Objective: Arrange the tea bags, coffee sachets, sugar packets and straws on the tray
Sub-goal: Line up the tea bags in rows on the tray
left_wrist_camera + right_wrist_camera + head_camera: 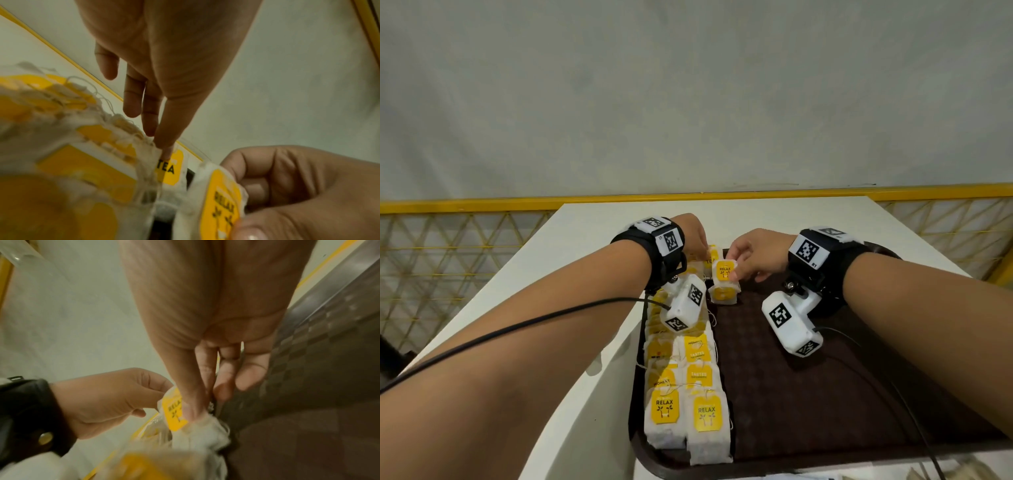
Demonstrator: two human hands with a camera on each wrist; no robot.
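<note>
White worktop (pixel 592 240) carries a dark tray (pixel 808 394), its near edge cut off. Nearest, two rows of tea bags (pixel 681 390) lie along the tray's left side. Farther, the right hand (pixel 755 255) pinches a yellow-tagged RELAX tea bag (pixel 724 270) in a narrow grip. Beyond, the left hand (pixel 693 240) touches the TEA bag (pixel 170 168) with straight fingers; blur hides the pile beneath.

White tea bags (pixel 681 397) with yellow tags, dark brown chequered tray (pixel 808 394), white table (pixel 585 246).

Right hand (pixel 753 255) pinching tea bag (pixel 724 270), left hand (pixel 693 240) seemingly touching rows (pixel 681 373), tray (pixel 808 394)
</note>
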